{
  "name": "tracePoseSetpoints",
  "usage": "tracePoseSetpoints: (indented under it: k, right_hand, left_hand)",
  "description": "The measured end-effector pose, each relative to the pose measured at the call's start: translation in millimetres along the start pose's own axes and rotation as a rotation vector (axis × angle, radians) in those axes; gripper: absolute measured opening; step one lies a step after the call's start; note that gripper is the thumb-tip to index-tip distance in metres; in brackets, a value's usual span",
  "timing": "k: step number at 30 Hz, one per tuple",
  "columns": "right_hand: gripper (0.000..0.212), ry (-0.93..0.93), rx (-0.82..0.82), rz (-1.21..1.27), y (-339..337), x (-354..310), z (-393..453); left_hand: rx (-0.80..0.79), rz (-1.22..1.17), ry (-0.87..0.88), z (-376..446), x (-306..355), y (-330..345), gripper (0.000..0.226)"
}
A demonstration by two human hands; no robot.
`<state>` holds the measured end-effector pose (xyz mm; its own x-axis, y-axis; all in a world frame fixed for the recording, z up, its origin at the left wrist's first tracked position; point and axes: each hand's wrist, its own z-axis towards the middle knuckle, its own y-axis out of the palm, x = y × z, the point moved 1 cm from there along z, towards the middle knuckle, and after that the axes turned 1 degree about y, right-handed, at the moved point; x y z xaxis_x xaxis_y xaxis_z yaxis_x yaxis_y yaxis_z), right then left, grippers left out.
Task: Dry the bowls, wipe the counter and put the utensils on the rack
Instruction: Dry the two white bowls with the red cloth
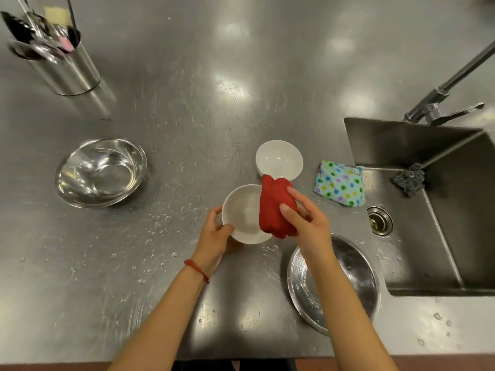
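Centrally, the near white bowl [245, 214] is held tilted just above the wet desk [187, 108]; the left hand [214, 234] grips its rim. The right hand [302, 220] pinches a bunched red cloth [274, 207] at the bowl's right edge. A second white bowl [279, 159] sits behind; steel bowls [100, 172] flank; the utensil holder [67, 68] stands far left
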<state>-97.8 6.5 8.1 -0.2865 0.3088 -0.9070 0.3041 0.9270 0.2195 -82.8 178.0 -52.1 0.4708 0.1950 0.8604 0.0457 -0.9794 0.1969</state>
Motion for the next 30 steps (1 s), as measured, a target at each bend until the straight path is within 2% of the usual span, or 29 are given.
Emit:
tracePoseSetpoints:
  k: [5, 8, 12, 18, 20, 22, 24, 27, 30]
  right_hand:
    - [0.045, -0.121, -0.055, -0.173, 5.0, -4.3, -12.1]
    - [0.049, -0.107, -0.074, -0.27, 11.4, 1.5, -16.8]
    - [0.051, -0.222, -0.025, -0.653, 21.8, 11.4, -18.6]
    - [0.04, -0.306, -0.117, -1.318, 31.6, 13.8, -11.5]
    - [0.038, -0.262, -0.208, -1.351, 28.3, 9.9, -8.9]
    - [0.037, -0.175, -0.337, -1.251, 22.1, 5.6, -6.7]
    - [0.035, -0.138, -0.387, -1.114, 19.7, 2.6, -9.2]
    - [0.035, -0.209, -0.239, -0.988, 25.0, 3.9, -15.4]
    - [0.038, -0.292, -0.157, -1.269, 35.0, 8.5, -22.6]
  left_hand:
    - [-0.088, -0.083, 0.02, -9.9, 4.7, 9.2, 0.038]
    - [-0.083, -0.068, 0.08, -16.8, 5.3, 14.8, 0.03]
    - [-0.028, 0.054, 0.213, -25.0, 9.2, 21.4, 0.039]
    - [0.037, 0.179, 0.286, -27.4, 14.0, 26.0, 0.039]
    - [0.05, 0.204, 0.306, -29.1, 16.9, 27.1, 0.036]
    - [0.031, 0.223, 0.328, -32.5, 16.1, 29.7, 0.036]
    - [0.011, 0.231, 0.337, -37.0, 14.5, 32.5, 0.038]
    - [-0.006, 0.255, 0.336, -37.2, 18.1, 34.0, 0.035]
    - [0.01, 0.243, 0.348, -35.8, 22.8, 32.4, 0.036]
